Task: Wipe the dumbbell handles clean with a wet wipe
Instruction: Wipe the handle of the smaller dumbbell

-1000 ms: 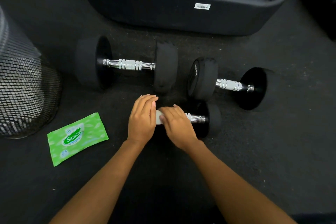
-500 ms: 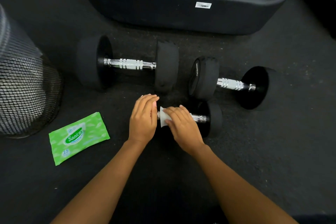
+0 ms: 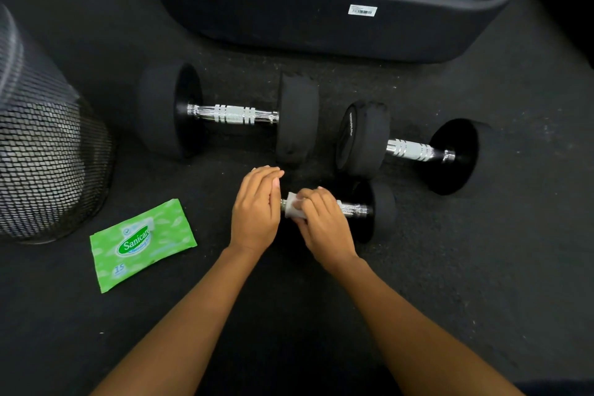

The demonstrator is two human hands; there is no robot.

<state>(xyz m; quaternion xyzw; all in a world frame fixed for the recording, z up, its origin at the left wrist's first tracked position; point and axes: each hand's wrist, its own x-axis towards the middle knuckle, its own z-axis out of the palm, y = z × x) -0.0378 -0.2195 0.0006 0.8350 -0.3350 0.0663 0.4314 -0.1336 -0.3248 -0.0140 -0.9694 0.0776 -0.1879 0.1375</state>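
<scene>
Dark rubber floor point(image 3: 482, 267) carried three dumbbells in front of a black machine base point(image 3: 321, 26). On the small dumbbell point(image 3: 382, 210), which lay crosswise nearest the person, the right hand point(image 3: 324, 225) had its grip closed round a white wet wipe point(image 3: 293, 209) folded over the left part of the chrome handle point(image 3: 353, 208). The left hand point(image 3: 257, 212) lay straight-fingered on that dumbbell's left end, its grip loose and holding nothing, apparently steadying the weight.

A good stroke would likely need the wipe wrapped fully round the knurled bar and drawn along its whole length with a twist, while the left hand stopped any rolling.

Behind lay the long dumbbell point(image 3: 231, 114) and, to its right, the angled dumbbell point(image 3: 408, 149), both handles bare. A green wipes packet point(image 3: 141, 243) sat to the left, near a mesh bin point(image 3: 45, 151).

The small dumbbell's left plate was hidden under the left hand, and the handle's underside could not be seen.
</scene>
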